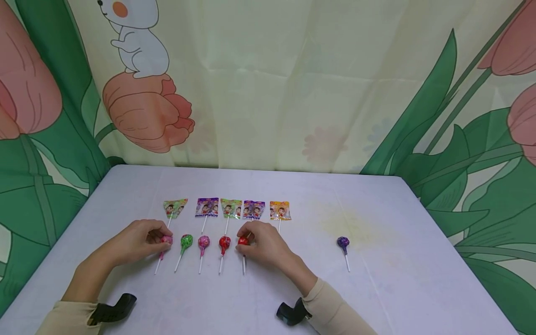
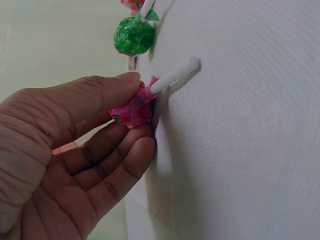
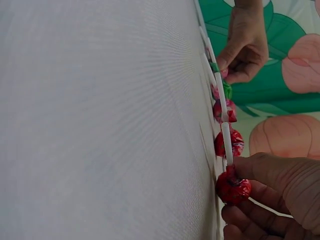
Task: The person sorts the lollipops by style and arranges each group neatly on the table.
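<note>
At the left end of a row of round lollipops, my left hand (image 1: 140, 239) pinches a pink lollipop (image 2: 132, 110) by its wrapped head; its white stick points toward me. My right hand (image 1: 265, 244) pinches a red lollipop (image 3: 233, 187) at the row's right end, thumb by the base of the stick. Between the hands lie a green lollipop (image 1: 186, 241), another pink lollipop (image 1: 204, 242) and a second red lollipop (image 1: 224, 243), sticks toward me. Farther right, apart from the row, is a purple lollipop (image 1: 343, 242).
Behind the row lie several flat-wrapped lollipops, among them a green one (image 1: 175, 207), a purple one (image 1: 207, 207) and an orange one (image 1: 280, 211). A white cloth (image 1: 398, 288) covers the table. A printed curtain (image 1: 268, 93) hangs behind it.
</note>
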`<action>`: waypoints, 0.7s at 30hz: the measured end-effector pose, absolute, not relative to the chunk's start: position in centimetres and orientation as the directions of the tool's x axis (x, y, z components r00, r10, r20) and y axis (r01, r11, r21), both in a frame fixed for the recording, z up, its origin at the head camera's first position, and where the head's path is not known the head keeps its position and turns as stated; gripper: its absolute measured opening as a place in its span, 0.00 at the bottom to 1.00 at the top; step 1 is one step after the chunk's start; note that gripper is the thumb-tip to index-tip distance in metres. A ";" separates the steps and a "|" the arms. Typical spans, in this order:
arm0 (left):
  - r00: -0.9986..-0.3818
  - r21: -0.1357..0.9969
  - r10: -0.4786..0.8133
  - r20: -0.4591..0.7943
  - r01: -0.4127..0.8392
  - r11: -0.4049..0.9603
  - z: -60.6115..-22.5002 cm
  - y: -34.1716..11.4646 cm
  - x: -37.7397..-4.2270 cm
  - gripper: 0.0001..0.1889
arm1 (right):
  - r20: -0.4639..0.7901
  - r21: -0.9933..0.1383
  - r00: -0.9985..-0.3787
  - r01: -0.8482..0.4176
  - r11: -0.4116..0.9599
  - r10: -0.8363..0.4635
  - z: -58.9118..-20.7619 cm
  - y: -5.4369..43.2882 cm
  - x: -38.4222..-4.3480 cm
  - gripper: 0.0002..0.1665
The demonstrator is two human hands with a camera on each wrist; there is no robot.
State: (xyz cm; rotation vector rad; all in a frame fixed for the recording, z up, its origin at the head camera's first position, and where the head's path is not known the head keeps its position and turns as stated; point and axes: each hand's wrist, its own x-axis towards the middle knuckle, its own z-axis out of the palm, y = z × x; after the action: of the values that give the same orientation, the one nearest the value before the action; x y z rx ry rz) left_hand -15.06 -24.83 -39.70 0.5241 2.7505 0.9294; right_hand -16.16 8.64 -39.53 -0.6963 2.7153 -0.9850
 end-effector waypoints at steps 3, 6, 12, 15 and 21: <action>-0.918 0.613 0.393 -0.063 0.275 0.740 -39.7 -24.8 -15.1 0.10 | -0.001 -0.638 -0.876 -0.370 0.675 -0.482 -39.5 8.6 -16.0 0.11; -0.917 0.611 0.393 -0.064 0.276 0.742 -39.7 -24.8 -15.1 0.10 | -0.004 -0.636 -0.880 -0.364 0.680 -0.474 -39.3 8.6 -15.9 0.12; -0.915 0.620 0.398 -0.063 0.277 0.734 -39.5 -24.9 -15.1 0.10 | 0.006 -0.637 -0.887 -0.360 0.682 -0.462 -39.1 8.8 -15.8 0.12; -0.916 0.622 0.397 -0.066 0.273 0.734 -39.5 -24.9 -15.1 0.10 | 0.012 -0.636 -0.889 -0.360 0.683 -0.457 -39.0 8.9 -15.8 0.12; -0.920 0.621 0.383 -0.083 0.253 0.742 -39.5 -24.9 -15.0 0.10 | 0.037 -0.636 -0.889 -0.374 0.675 -0.457 -39.0 9.3 -15.6 0.13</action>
State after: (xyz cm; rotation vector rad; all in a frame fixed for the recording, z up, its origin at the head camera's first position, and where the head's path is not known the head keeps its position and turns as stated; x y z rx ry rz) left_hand -15.00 -24.88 -39.49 0.5056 2.7368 0.9319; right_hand -15.65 9.31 -39.02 -0.6880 2.7597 -1.0054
